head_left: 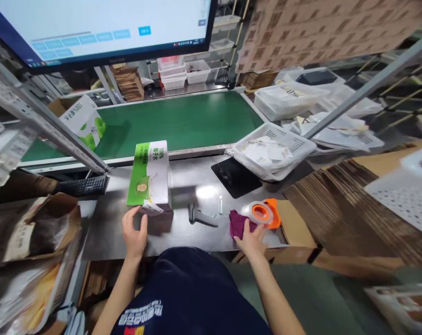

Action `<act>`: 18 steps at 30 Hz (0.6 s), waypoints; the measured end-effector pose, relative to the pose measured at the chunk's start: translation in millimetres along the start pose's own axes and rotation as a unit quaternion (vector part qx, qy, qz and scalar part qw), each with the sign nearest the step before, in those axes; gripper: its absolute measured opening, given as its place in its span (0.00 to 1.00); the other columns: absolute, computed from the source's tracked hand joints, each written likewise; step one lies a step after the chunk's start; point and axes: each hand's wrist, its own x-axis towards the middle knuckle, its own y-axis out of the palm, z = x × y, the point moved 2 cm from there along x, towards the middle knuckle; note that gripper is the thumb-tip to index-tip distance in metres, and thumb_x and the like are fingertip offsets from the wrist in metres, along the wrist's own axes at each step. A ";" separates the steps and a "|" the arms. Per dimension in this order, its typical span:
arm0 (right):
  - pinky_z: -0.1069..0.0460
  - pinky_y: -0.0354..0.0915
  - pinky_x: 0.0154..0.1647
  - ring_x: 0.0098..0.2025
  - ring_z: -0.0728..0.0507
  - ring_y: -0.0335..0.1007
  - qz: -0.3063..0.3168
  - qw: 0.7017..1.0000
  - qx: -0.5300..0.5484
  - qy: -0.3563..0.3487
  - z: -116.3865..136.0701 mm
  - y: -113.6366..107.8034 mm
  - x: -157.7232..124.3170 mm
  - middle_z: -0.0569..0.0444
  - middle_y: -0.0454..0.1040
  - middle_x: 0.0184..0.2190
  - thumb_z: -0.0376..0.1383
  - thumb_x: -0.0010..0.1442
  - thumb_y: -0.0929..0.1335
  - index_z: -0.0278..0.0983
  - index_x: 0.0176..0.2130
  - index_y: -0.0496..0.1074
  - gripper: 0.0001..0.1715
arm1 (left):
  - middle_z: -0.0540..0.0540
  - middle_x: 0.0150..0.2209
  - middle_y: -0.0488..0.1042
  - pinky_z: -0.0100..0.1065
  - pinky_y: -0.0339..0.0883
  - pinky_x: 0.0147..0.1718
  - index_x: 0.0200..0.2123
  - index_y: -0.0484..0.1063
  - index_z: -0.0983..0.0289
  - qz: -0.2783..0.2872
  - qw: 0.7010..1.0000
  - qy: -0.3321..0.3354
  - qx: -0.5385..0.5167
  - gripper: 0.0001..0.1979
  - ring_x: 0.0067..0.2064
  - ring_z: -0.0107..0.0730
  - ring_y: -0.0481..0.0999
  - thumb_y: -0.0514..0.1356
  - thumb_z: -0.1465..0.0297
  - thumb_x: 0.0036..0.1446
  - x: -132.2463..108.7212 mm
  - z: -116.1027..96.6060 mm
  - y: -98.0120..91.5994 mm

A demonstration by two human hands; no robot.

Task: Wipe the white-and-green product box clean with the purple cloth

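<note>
My left hand (134, 232) is at the near edge of a green and white carton (148, 174), thumb and fingers apart, fingertips at its lower corner by a white label. The carton stands on the steel table (109, 228). My right hand (253, 239) is closed on a crumpled purple cloth (237, 224), with thumb and forefinger on either side of it; the other fingers are partly blurred. Just beyond that hand lies an orange tape dispenser (274, 214) with a clear roll. Between my hands, a grey handheld scanner (202, 217) lies near a small clear piece (220, 204).
Behind the table runs a green conveyor belt (179, 118), with another carton (85, 122) on its left. A black mat (235, 177) lies partly under a white basket (291, 144) of papers. Flattened cardboard (336, 209) is stacked right; a keyboard (81, 186) sits left. A monitor (120, 60) hangs above.
</note>
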 end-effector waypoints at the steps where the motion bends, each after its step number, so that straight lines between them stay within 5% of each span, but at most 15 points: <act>1: 0.18 0.39 0.77 0.83 0.16 0.36 0.021 0.997 -0.060 -0.035 4.3 4.5 1.2 0.22 0.39 0.81 0.40 0.54 0.73 0.27 0.74 0.61 0.54 | 0.63 0.55 0.80 0.55 0.68 0.65 0.56 0.78 0.60 -0.015 0.999 -0.035 0.007 0.21 0.60 0.52 0.77 0.66 0.57 0.65 2.5 13.8 -6.0; 3: 0.22 0.37 0.80 0.83 0.20 0.38 0.089 0.975 -0.148 -0.138 27.3 22.8 -1.8 0.21 0.45 0.80 0.33 0.58 0.71 0.25 0.75 0.60 0.51 | 0.64 0.56 0.80 0.58 0.65 0.67 0.56 0.77 0.61 0.001 0.996 -0.092 0.004 0.27 0.62 0.55 0.75 0.69 0.53 0.58 8.2 38.0 -10.9; 5: 0.29 0.42 0.80 0.79 0.24 0.52 0.152 0.947 -0.175 -0.221 58.7 47.8 -7.9 0.23 0.59 0.76 0.27 0.57 0.70 0.25 0.75 0.61 0.50 | 0.63 0.51 0.82 0.58 0.65 0.67 0.50 0.79 0.61 0.045 0.991 -0.128 -0.018 0.28 0.59 0.55 0.77 0.72 0.51 0.52 14.0 54.9 -9.3; 10: 0.40 0.63 0.65 0.62 0.32 0.70 0.169 0.947 -0.137 -0.239 113.9 91.0 -12.7 0.32 0.75 0.62 0.23 0.53 0.67 0.28 0.68 0.70 0.43 | 0.58 0.36 0.81 0.55 0.70 0.60 0.33 0.81 0.61 0.102 0.981 -0.151 -0.065 0.20 0.44 0.49 0.79 0.71 0.50 0.50 21.3 65.9 -6.9; 14: 0.44 0.65 0.53 0.57 0.33 0.73 0.180 0.948 -0.124 -0.232 131.3 73.2 -23.8 0.35 0.76 0.56 0.26 0.54 0.68 0.28 0.61 0.75 0.35 | 0.62 0.51 0.81 0.52 0.69 0.64 0.43 0.80 0.61 0.050 0.958 -0.247 -0.135 0.24 0.59 0.51 0.78 0.75 0.54 0.47 16.4 80.7 -5.6; 18: 0.46 0.65 0.51 0.54 0.35 0.74 0.219 0.921 -0.098 -0.307 161.2 15.5 -71.4 0.44 0.77 0.57 0.34 0.58 0.70 0.36 0.61 0.74 0.32 | 0.66 0.56 0.81 0.53 0.75 0.56 0.49 0.75 0.62 0.060 0.890 -0.399 -0.213 0.28 0.61 0.53 0.80 0.72 0.50 0.54 2.6 107.4 16.0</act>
